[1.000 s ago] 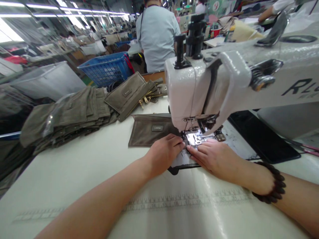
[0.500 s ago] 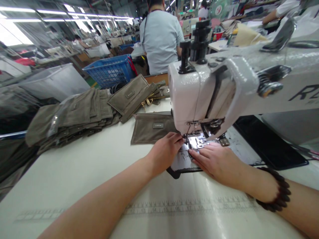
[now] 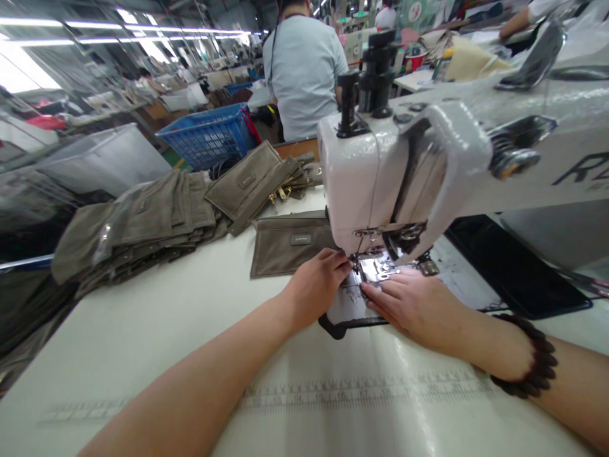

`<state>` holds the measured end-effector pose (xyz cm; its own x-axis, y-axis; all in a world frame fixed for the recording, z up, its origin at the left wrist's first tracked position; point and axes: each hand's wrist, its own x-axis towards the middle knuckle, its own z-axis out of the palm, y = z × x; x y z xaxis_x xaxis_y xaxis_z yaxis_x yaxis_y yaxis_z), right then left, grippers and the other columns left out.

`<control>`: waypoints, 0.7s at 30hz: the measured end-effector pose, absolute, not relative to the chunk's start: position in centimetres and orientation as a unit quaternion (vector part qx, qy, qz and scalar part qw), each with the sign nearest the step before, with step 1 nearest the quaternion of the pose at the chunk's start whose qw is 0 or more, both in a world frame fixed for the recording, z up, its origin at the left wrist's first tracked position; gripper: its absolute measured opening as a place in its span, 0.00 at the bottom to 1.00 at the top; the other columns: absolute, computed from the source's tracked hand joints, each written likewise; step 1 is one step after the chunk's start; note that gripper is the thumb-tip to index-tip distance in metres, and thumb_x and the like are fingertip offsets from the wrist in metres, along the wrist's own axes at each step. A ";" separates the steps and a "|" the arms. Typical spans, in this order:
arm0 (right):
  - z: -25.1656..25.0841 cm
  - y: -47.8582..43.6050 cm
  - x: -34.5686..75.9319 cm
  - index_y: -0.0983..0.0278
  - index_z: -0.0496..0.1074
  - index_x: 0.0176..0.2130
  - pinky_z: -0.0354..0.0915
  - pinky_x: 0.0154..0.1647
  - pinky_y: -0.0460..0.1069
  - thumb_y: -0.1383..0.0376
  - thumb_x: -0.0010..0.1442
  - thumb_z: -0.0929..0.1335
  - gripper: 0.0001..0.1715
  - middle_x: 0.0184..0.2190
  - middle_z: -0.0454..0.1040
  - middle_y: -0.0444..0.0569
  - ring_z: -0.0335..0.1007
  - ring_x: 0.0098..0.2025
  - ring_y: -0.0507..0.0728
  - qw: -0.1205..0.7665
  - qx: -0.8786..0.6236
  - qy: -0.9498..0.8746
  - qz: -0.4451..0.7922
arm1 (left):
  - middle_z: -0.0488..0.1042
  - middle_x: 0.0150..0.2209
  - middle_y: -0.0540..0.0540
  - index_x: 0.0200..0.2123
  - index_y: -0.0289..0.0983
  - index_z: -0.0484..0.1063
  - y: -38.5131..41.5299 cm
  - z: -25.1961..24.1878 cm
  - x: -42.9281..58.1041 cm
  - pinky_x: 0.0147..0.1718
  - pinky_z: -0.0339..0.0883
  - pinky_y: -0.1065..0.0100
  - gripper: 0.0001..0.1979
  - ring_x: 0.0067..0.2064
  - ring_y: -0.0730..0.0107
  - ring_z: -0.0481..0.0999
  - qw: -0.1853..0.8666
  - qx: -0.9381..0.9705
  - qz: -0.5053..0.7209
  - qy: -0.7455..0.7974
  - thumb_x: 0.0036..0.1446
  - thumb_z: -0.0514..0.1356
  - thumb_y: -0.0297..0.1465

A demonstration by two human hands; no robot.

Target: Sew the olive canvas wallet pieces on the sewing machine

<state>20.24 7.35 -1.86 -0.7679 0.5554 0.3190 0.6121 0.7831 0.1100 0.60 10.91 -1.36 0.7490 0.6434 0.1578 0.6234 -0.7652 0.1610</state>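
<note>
A flat olive-brown fabric pouch (image 3: 280,251) with a small label lies on the sewing table, its right end running behind my left hand and under the head of the white sewing machine (image 3: 352,184). My left hand (image 3: 316,285) is closed, fingers curled at the pouch's near right corner beside the presser foot; the fingertips are partly hidden. Just right of the needle area, my right hand (image 3: 419,308) rests on the lit metal plate (image 3: 354,308) with fingers stretched out flat and nothing visible in them.
Olive-brown fabric pieces (image 3: 152,222) are piled at left, beside another labelled pouch (image 3: 247,181) and brass clasps. A black phone-like slab (image 3: 518,270) lies right of the plate. A ruler scale (image 3: 342,395) crosses the tabletop. Beyond are a blue crate (image 3: 209,136) and a seated person (image 3: 307,70).
The view has shifted very slightly. Both hands and the pouch stay in almost the same place at the machine.
</note>
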 end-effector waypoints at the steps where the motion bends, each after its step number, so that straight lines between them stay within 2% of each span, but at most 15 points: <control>1: -1.9 7.3 20.2 0.68 0.71 0.41 0.50 0.26 0.50 0.64 0.62 0.58 0.15 0.22 0.69 0.46 0.62 0.23 0.54 0.134 -0.313 -0.935 -0.102 | 0.71 0.42 0.43 0.41 0.31 0.71 10.9 -1.4 0.6 0.47 0.65 0.65 0.10 0.46 0.63 0.66 0.050 0.933 0.104 0.340 0.59 0.52 0.24; 4: -1.9 7.3 20.2 0.68 0.71 0.40 0.51 0.26 0.50 0.65 0.61 0.60 0.14 0.22 0.69 0.47 0.63 0.24 0.54 0.133 -0.320 -0.933 -0.097 | 0.71 0.42 0.44 0.41 0.33 0.71 11.3 -1.4 0.4 0.48 0.63 0.64 0.10 0.45 0.63 0.67 0.046 0.933 0.114 0.339 0.59 0.51 0.26; 6: -1.9 7.3 20.1 0.68 0.71 0.39 0.51 0.26 0.50 0.65 0.61 0.61 0.13 0.23 0.70 0.47 0.63 0.25 0.55 0.131 -0.324 -0.932 -0.093 | 0.70 0.44 0.44 0.41 0.37 0.72 11.8 -1.0 -0.2 0.50 0.61 0.59 0.10 0.48 0.60 0.66 0.030 0.926 0.105 0.360 0.59 0.54 0.30; 8: -1.8 7.4 20.1 0.67 0.71 0.39 0.51 0.26 0.50 0.65 0.60 0.62 0.12 0.23 0.69 0.46 0.62 0.24 0.55 0.131 -0.329 -0.931 -0.089 | 0.68 0.47 0.43 0.44 0.39 0.70 12.1 -0.2 -0.9 0.50 0.59 0.54 0.13 0.51 0.55 0.64 0.007 0.907 0.066 0.417 0.57 0.55 0.35; 10: -1.6 7.4 20.3 0.66 0.71 0.39 0.50 0.26 0.50 0.64 0.60 0.62 0.11 0.21 0.69 0.45 0.61 0.24 0.54 0.132 -0.330 -0.931 -0.078 | 0.67 0.47 0.40 0.49 0.37 0.67 12.0 1.1 -1.6 0.47 0.62 0.55 0.18 0.50 0.54 0.64 -0.012 0.884 0.004 0.468 0.57 0.54 0.39; 13: -1.2 7.3 20.7 0.66 0.71 0.38 0.50 0.26 0.50 0.64 0.62 0.59 0.14 0.21 0.68 0.44 0.60 0.23 0.53 0.138 -0.312 -0.938 -0.055 | 0.69 0.40 0.40 0.53 0.35 0.62 10.0 3.3 -2.0 0.37 0.66 0.61 0.22 0.40 0.58 0.71 -0.006 0.865 -0.092 0.492 0.59 0.51 0.41; 15: -0.8 7.2 21.0 0.66 0.70 0.38 0.50 0.27 0.50 0.65 0.63 0.58 0.14 0.20 0.67 0.44 0.59 0.24 0.53 0.136 -0.292 -0.946 -0.043 | 0.70 0.35 0.42 0.50 0.36 0.64 7.8 4.4 -1.7 0.31 0.67 0.63 0.20 0.33 0.60 0.73 0.035 0.865 -0.139 0.480 0.59 0.51 0.41; 17: -0.5 7.1 21.3 0.66 0.70 0.38 0.49 0.26 0.50 0.66 0.63 0.57 0.14 0.20 0.67 0.44 0.59 0.24 0.53 0.123 -0.271 -0.954 -0.030 | 0.71 0.33 0.44 0.44 0.36 0.68 5.9 4.8 -1.0 0.28 0.68 0.63 0.16 0.31 0.60 0.73 0.078 0.873 -0.149 0.457 0.58 0.53 0.39; 19: -0.2 7.0 21.5 0.66 0.70 0.39 0.48 0.26 0.50 0.66 0.63 0.57 0.14 0.21 0.66 0.44 0.57 0.24 0.53 0.116 -0.251 -0.961 -0.020 | 0.71 0.34 0.43 0.38 0.34 0.71 4.7 4.4 -0.3 0.32 0.69 0.61 0.14 0.35 0.58 0.73 0.092 0.885 -0.119 0.441 0.57 0.55 0.38; 21: -0.1 6.9 21.7 0.66 0.70 0.39 0.47 0.26 0.50 0.66 0.63 0.57 0.15 0.21 0.66 0.45 0.57 0.24 0.53 0.120 -0.239 -0.963 -0.012 | 0.70 0.41 0.39 0.38 0.31 0.70 4.4 3.5 0.1 0.41 0.67 0.57 0.15 0.42 0.55 0.70 0.095 0.898 -0.054 0.427 0.54 0.58 0.38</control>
